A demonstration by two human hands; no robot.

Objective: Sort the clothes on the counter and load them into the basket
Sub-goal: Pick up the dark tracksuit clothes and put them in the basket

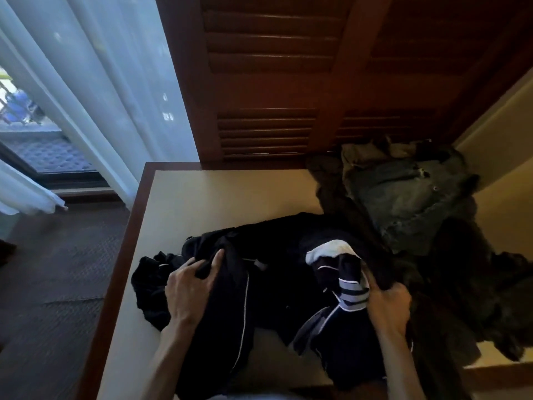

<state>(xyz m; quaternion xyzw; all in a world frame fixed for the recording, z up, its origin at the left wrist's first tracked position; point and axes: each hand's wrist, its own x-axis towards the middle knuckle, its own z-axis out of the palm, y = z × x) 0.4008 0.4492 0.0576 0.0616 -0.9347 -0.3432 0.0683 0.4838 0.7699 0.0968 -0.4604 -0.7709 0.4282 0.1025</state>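
Note:
A black garment with thin white piping (259, 284) lies spread on the cream counter (219, 194). My left hand (190, 287) pinches a fold of it near its left end. My right hand (389, 307) grips dark cloth at the garment's right side, next to a navy piece with white stripes (353, 293) and a white collar-like part (331, 249). A small crumpled black item (150, 281) sits by the counter's left edge. To the right lies a heap of dark clothes topped by grey-green denim (409, 194). No basket is in view.
The counter has a dark wood rim (129, 226) and stands against a louvred wooden door (274, 82). White curtains (101, 82) hang at the left over a glass door. Dark patterned floor (57, 284) lies left of the counter.

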